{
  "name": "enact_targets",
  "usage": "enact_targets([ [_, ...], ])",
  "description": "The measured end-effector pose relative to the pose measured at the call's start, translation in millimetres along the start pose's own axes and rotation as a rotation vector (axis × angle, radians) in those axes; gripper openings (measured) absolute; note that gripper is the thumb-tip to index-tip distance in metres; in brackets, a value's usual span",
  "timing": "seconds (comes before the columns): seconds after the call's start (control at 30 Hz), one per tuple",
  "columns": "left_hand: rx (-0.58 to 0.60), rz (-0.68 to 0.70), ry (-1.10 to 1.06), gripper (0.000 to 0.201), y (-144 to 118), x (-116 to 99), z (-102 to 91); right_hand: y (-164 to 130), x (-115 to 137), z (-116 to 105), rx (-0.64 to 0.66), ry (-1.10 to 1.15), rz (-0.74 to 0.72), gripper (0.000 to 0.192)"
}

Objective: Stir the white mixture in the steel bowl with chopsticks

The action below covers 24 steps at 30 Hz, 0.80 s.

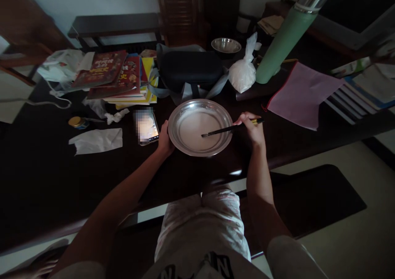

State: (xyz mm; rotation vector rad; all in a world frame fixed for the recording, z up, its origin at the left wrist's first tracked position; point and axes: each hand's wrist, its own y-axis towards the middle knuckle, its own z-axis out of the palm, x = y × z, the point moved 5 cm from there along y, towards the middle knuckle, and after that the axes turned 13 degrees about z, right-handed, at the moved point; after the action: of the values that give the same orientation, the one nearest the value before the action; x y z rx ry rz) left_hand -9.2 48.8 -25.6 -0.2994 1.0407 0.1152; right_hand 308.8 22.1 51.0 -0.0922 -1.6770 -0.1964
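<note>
A round metal basin [173,124] with a wide rim stands on the dark table in front of me, with a whitish, milky layer [197,126] inside. My left hand [166,141] grips the basin's left rim. In my right hand [251,126], at the right rim, are dark chopsticks [220,131] with gold-marked ends. They slant down to the left, and their tips touch the white contents. Whether there is one stick or two side by side, I cannot tell. A lit phone [147,126] lies just left of my left hand.
Behind the basin are a black case [191,69], a tied bag of white powder [242,75] and a tall green flask [285,44]. Books [108,73], a small jar [78,122] and a paper sheet [97,141] lie left; a pink mesh pouch [304,94] lies right.
</note>
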Motion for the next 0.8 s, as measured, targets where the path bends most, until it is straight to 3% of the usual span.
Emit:
enact_targets([
  [0.1,-0.002,0.008,-0.010,0.033,0.6,0.4,-0.9,0.2,0.5,7.0,0.089,-0.067,-0.016,0.052],
  [0.3,0.020,-0.009,0.001,0.036,-0.4,-0.7,1.1,1.7,-1.8,-2.8,-0.037,-0.013,-0.024,0.052],
  [0.47,0.042,-0.004,-0.017,0.037,-2.2,-3.1,4.3,1.9,-0.3,5.8,0.080,-0.049,-0.055,0.049],
  [0.63,0.053,-0.012,-0.014,0.038,-1.8,-2.2,3.6,1.7,-2.9,-2.1,-0.043,-0.003,-0.020,0.052],
  [0.8,0.027,-0.002,0.005,0.035,-1.3,-2.6,2.6,0.8,-1.5,6.3,0.080,-0.058,-0.045,0.048],
])
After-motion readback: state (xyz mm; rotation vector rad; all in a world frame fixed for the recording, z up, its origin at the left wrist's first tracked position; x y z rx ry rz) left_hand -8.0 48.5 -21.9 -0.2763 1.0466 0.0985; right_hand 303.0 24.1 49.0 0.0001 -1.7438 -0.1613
